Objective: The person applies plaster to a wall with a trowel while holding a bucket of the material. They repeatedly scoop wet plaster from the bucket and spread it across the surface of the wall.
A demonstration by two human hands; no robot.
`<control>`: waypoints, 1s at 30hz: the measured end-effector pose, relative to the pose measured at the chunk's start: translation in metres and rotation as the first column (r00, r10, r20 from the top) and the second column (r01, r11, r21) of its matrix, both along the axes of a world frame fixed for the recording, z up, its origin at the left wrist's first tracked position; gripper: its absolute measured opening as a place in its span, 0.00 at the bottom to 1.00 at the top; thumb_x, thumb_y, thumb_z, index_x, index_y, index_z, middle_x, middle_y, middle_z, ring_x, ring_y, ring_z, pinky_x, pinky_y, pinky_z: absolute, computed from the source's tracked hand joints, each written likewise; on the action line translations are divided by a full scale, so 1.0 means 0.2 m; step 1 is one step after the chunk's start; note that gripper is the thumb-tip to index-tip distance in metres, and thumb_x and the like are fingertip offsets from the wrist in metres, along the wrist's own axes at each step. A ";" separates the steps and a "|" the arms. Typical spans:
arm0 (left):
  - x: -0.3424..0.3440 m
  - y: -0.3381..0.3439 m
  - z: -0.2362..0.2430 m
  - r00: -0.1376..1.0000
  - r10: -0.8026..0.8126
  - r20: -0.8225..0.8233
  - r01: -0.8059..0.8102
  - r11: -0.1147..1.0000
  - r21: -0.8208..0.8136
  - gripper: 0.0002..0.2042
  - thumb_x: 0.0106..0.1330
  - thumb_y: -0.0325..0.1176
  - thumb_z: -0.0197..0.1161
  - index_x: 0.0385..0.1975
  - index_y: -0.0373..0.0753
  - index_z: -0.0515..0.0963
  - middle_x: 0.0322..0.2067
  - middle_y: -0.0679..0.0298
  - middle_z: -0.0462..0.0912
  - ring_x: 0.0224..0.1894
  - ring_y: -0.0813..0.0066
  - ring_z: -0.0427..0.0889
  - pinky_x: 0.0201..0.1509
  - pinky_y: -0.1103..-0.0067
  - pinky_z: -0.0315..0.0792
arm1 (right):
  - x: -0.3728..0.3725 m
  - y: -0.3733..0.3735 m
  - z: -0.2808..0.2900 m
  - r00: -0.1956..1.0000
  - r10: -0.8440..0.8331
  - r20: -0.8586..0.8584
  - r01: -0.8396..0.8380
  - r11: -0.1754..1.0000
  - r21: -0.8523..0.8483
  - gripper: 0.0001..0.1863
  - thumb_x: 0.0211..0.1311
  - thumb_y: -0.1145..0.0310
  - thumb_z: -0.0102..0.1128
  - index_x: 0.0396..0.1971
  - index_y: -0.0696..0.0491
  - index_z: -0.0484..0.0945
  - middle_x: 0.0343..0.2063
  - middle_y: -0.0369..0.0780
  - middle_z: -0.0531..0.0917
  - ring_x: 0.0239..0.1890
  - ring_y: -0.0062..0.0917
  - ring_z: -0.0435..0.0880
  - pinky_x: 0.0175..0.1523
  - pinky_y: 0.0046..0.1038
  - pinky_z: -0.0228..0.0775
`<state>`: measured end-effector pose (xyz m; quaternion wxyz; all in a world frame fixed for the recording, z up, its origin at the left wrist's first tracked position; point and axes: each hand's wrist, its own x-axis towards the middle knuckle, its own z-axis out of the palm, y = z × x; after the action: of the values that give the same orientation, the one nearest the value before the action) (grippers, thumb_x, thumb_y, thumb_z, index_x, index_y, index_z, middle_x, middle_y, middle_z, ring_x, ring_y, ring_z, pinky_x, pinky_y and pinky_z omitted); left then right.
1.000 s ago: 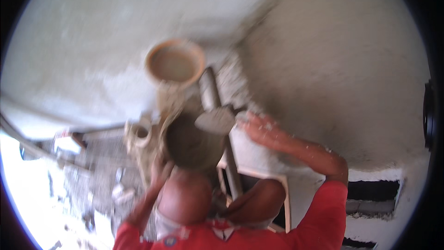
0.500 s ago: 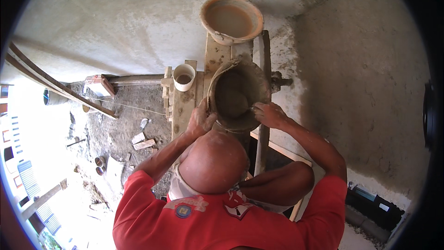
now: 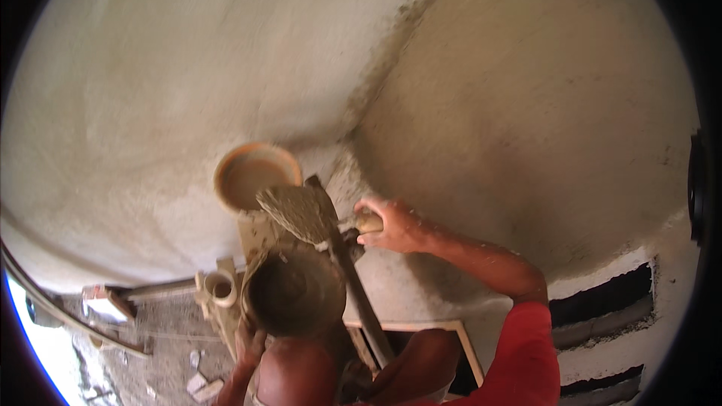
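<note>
My right hand [image 3: 398, 227] is wrapped round the handle of a trowel [image 3: 301, 212], whose blade carries a thick load of wet grey mortar. The blade hangs beyond a mortar-crusted bucket [image 3: 331, 280], above the dark beam beside it. Grey mortar lies inside the bucket. At the bucket's near left rim, my left hand [image 3: 248, 344] holds on with its fingers curled; part of this hand is hidden. Past the trowel stands an orange-rimmed basin [image 3: 223, 168] with cloudy liquid in it.
A small pale cup [image 3: 219, 287] stands on planks left of the bucket. The dark beam [image 3: 361, 308] runs along the bucket's right side. Plastered walls [image 3: 511, 128] meet in a corner ahead. Rubble and brick pieces [image 3: 199, 383] lie on the ground at lower left.
My right hand has risen from the bucket's right rim, bringing out the mortar-loaded trowel. My left hand stays at the bucket. The view has swung up and right, showing more wall.
</note>
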<state>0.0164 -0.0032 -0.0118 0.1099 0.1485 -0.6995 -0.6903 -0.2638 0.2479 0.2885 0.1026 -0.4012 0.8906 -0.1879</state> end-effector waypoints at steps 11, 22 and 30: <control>-0.03 0.00 0.14 0.982 0.035 0.188 -0.048 0.997 0.064 0.24 0.58 0.30 0.58 0.55 0.29 0.70 0.41 0.51 0.82 0.42 0.68 0.81 0.46 0.72 0.74 | -0.32 -0.06 1.67 0.995 -0.028 0.093 0.055 0.950 -0.307 0.30 0.62 0.63 0.66 0.59 0.65 0.70 0.31 0.44 0.82 0.25 0.22 0.81 0.28 0.22 0.77; -0.03 0.00 0.19 0.986 0.082 0.148 -0.099 0.989 0.114 0.24 0.58 0.27 0.56 0.57 0.30 0.69 0.44 0.54 0.81 0.43 0.69 0.81 0.49 0.73 0.74 | -0.91 0.51 2.29 0.525 -0.693 -0.495 0.467 0.720 -0.513 0.20 0.64 0.56 0.64 0.50 0.54 0.80 0.24 0.37 0.78 0.23 0.22 0.76 0.31 0.28 0.74; 0.00 0.00 0.17 0.989 0.127 0.076 -0.138 0.980 0.147 0.25 0.58 0.25 0.55 0.58 0.31 0.68 0.47 0.56 0.81 0.44 0.70 0.81 0.50 0.74 0.74 | -0.22 0.11 0.85 0.907 -0.351 0.234 0.366 0.930 -0.025 0.24 0.58 0.65 0.66 0.54 0.57 0.75 0.33 0.40 0.82 0.28 0.23 0.82 0.33 0.30 0.78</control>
<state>0.0163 -0.0026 0.0223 0.1207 0.2256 -0.6369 -0.7272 -0.3071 0.2692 0.4590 0.1531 -0.2102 0.9247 -0.2782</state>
